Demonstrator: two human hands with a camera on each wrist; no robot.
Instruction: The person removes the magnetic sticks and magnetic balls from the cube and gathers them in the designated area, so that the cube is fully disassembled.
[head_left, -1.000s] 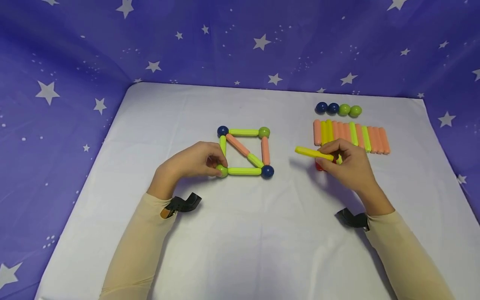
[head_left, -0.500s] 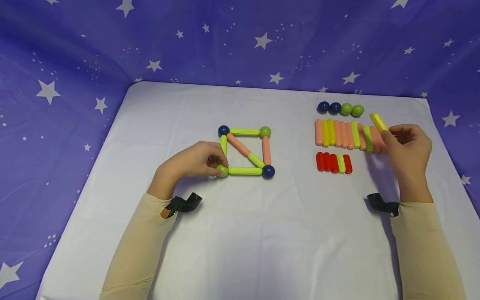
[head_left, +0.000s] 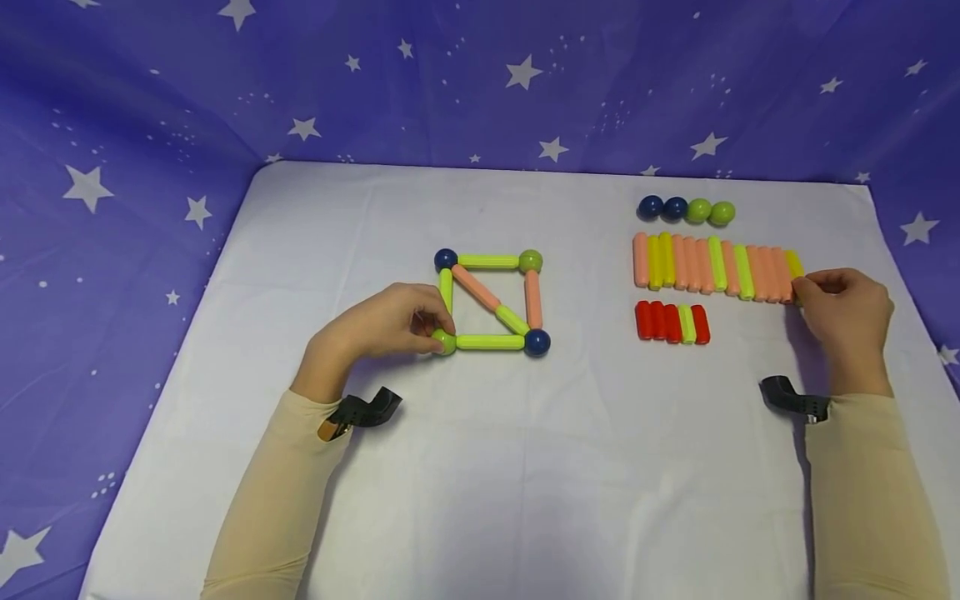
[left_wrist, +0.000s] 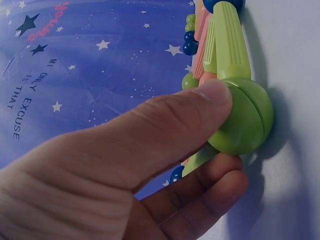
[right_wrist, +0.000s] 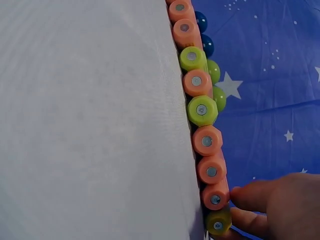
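Note:
My left hand (head_left: 382, 323) pinches the green ball (left_wrist: 247, 120) at the near left corner of a flat square frame. Green rods (head_left: 491, 342), a salmon rod (head_left: 533, 300) and balls form its sides, with a salmon and green diagonal inside. At the right, my right hand (head_left: 851, 312) holds a yellow magnetic rod (head_left: 794, 264) at the right end of a row of rods (head_left: 690, 265). In the right wrist view that yellow rod's metal-tipped end shows beside the salmon rod (right_wrist: 215, 197); the fingers are around it. Its near part is hidden by the fingers in the head view.
Two blue balls (head_left: 675, 209) and two green balls (head_left: 699, 211) lie in a line behind the long row. In front of it lies a short row of red rods (head_left: 657, 321) with one green among them. A starry purple cloth (head_left: 420, 100) surrounds the white table (head_left: 480, 467).
My right hand has carried the yellow rod from above the short red row rightward, then lowered it to the long row's right end. My left hand has stayed on the green ball.

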